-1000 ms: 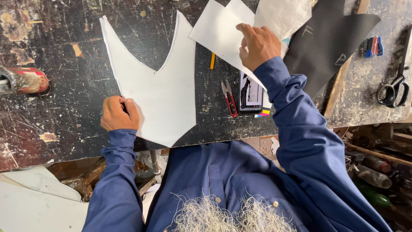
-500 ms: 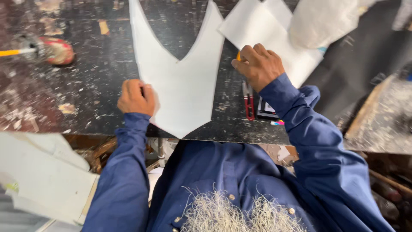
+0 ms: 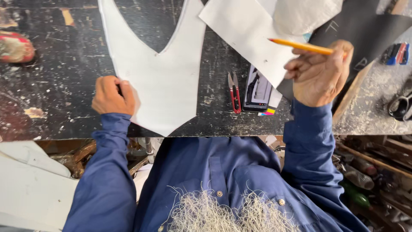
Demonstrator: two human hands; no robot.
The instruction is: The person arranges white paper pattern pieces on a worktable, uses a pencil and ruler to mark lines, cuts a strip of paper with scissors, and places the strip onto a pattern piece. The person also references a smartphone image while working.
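A white V-shaped pattern piece (image 3: 161, 81) lies flat on the black, paint-flecked worktable (image 3: 56, 103). My left hand (image 3: 112, 95) is closed in a fist and presses on the piece's left edge. My right hand (image 3: 319, 75) is lifted above the table's right side and grips a yellow pencil (image 3: 300, 46) whose tip points left over a white paper sheet (image 3: 246, 36). Both arms wear blue sleeves.
Red thread snips (image 3: 234, 92) and a dark phone (image 3: 259, 88) lie between my hands. A black sheet (image 3: 365, 30) sits at the back right, with scissors (image 3: 400, 105) on a dusty board. A red-and-white object (image 3: 15, 46) rests far left.
My right hand came off the table between the white sheets with the yellow pencil and now holds it raised at the right. My left hand stayed on the pattern piece. The view moved closer.
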